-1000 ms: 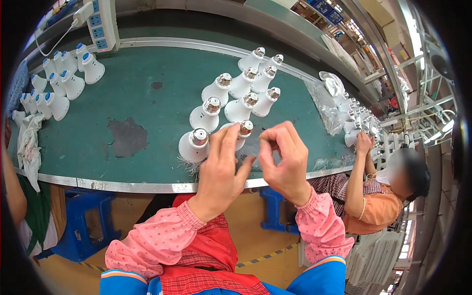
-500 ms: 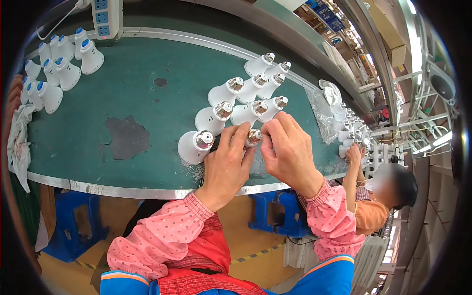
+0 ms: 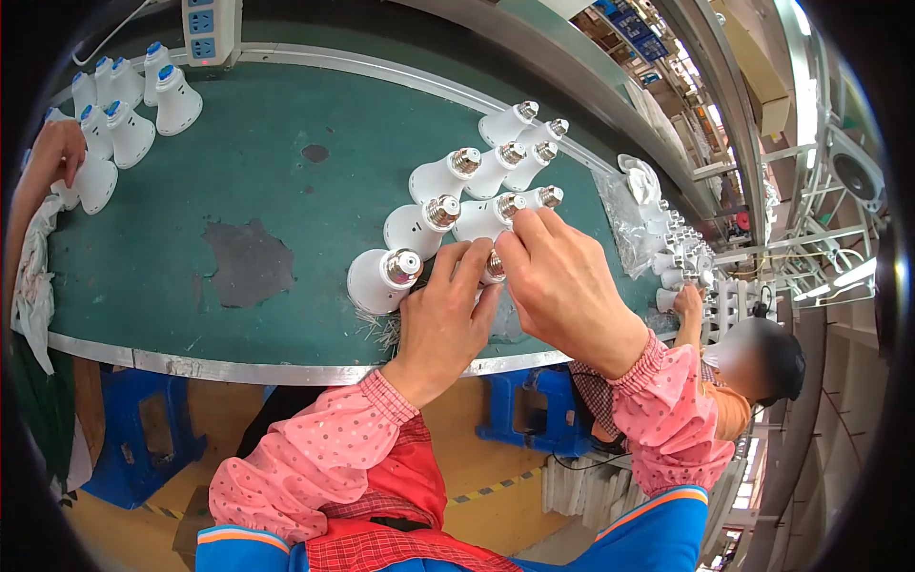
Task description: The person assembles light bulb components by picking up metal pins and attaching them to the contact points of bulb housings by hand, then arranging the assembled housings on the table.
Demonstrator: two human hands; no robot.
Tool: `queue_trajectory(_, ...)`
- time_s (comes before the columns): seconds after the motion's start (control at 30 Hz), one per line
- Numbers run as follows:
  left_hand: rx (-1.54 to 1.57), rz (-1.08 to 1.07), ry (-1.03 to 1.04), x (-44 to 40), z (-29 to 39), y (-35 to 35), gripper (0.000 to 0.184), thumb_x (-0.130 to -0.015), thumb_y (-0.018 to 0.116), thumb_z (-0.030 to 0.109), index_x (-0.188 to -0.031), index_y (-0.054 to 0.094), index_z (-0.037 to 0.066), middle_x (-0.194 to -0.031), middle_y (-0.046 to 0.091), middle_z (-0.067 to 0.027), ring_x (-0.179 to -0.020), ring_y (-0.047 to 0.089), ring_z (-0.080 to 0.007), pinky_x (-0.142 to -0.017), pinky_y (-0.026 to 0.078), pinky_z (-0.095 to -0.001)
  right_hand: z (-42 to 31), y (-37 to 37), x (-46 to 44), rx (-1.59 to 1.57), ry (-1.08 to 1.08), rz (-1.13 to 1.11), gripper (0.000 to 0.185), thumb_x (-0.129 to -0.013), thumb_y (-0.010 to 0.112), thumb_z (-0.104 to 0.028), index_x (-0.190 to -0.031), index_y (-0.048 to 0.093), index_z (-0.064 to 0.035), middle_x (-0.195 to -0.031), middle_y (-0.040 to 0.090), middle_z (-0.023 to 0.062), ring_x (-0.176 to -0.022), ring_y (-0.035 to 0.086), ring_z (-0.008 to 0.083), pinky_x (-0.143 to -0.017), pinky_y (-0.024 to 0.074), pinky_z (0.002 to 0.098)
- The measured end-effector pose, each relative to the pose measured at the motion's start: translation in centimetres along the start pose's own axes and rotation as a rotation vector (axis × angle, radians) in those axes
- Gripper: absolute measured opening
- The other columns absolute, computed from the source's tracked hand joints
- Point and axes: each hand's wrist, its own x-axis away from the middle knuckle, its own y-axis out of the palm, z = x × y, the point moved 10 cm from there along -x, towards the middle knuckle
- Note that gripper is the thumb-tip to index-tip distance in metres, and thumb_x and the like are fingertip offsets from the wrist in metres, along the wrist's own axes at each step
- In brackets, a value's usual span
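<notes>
Near the table's [image 3: 143,257] front edge: metal-capped lamp [image 3: 494,266] between both hands. Left hand [image 3: 441,307] curls thumb and fingers round it; right hand [image 3: 572,284] bends over it, fingertips partly hidden, pinch unclear. Similar lamps [image 3: 437,179] stand beyond.

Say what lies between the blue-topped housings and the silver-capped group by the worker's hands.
Between the blue-topped housings and the silver-capped group, the head view shows only green tabletop, marked by a large dark patch and smaller spots.
</notes>
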Motion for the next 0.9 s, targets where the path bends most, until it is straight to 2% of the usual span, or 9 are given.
queue_trajectory(0.13, 0.007, -0.004, -0.013, -0.1, -0.1, -0.1, 0.051, -0.091, 0.074, 0.009, -0.138, 0.055, 0.008, -0.125, 0.062, -0.0127, -0.082, 0.075, -0.0346, -0.065, 0.061, -0.0461, 0.4, -0.2, 0.8, 0.000, 0.048, 0.067, 0.023, -0.072, 0.072, 0.002, -0.092, 0.061, -0.0006, -0.093, 0.057, 0.0146, -0.091, 0.062, 0.0319, -0.073, 0.0557, 0.0405)
queue_trajectory(0.23, 0.037, -0.033, -0.097, -0.1, -0.3, 0.0, 0.049, -0.089, 0.076, 0.006, -0.136, 0.060, 0.005, -0.125, 0.065, -0.0144, -0.096, 0.073, -0.0336, -0.075, 0.061, -0.0432, 2.7, 0.5, 2.4, -0.275, 0.204, 0.215, 0.018, -0.079, 0.071, 0.003, -0.094, 0.063, 0.0006, -0.090, 0.060, 0.0160, -0.085, 0.064, 0.0334, -0.071, 0.0556, 0.0384)
queue_trajectory(0.33, 0.031, -0.018, -0.087, -0.2, -0.2, -0.3, 0.049, -0.089, 0.076, 0.007, -0.136, 0.061, 0.005, -0.124, 0.066, -0.0150, -0.096, 0.073, -0.0351, -0.075, 0.060, -0.0440, 4.8, 1.7, 3.3, -0.641, 0.416, 0.265, 0.011, -0.089, 0.071, 0.000, -0.099, 0.065, 0.0019, -0.087, 0.064, 0.0120, -0.076, 0.067, 0.0262, -0.066, 0.0541, 0.0330)
queue_trajectory(0.43, 0.030, -0.016, -0.079, -0.1, -0.1, -0.4, 0.049, -0.089, 0.077, 0.008, -0.135, 0.062, 0.006, -0.124, 0.066, -0.0153, -0.095, 0.073, -0.0367, -0.075, 0.060, -0.0445, 6.4, 5.7, 4.5, -1.279, 0.782, 0.083, 0.011, -0.096, 0.071, -0.006, -0.100, 0.066, 0.0031, -0.085, 0.067, 0.0074, -0.072, 0.066, 0.0165, -0.064, 0.0519, 0.0278)
queue_trajectory(0.53, 0.039, -0.005, -0.075, -0.1, -0.2, -0.3, 0.049, -0.089, 0.077, 0.009, -0.135, 0.062, 0.006, -0.123, 0.066, -0.0156, -0.095, 0.073, -0.0377, -0.075, 0.059, -0.0450, 6.5, 6.9, 4.6, -1.559, 0.835, 0.112, 0.011, -0.099, 0.071, -0.008, -0.099, 0.066, 0.0017, -0.086, 0.066, 0.0036, -0.073, 0.063, 0.0091, -0.062, 0.0510, 0.0257)
queue_trajectory(0.73, 0.027, -0.026, -0.094, -0.2, -0.2, -0.4, 0.048, -0.089, 0.077, 0.009, -0.135, 0.062, 0.007, -0.123, 0.067, -0.0155, -0.098, 0.073, -0.0388, -0.075, 0.059, -0.0453, 6.4, 8.6, 4.9, -1.771, 0.890, 0.045, 0.010, -0.097, 0.071, -0.005, -0.100, 0.063, -0.0006, -0.086, 0.067, 0.0061, -0.070, 0.063, 0.0105, -0.059, 0.0499, 0.0255)
queue_trajectory(0.9, 0.021, 0.015, -0.047, -0.3, -0.1, -0.4, 0.047, -0.089, 0.077, 0.009, -0.133, 0.063, 0.007, -0.119, 0.066, -0.0143, -0.078, 0.071, -0.0313, -0.067, 0.056, -0.0413, 6.6, 9.2, 4.8, -1.796, 0.910, 0.035, 0.009, -0.096, 0.071, -0.003, -0.101, 0.063, -0.0009, -0.086, 0.067, 0.0063, -0.069, 0.063, 0.0114, -0.059, 0.0491, 0.0251)
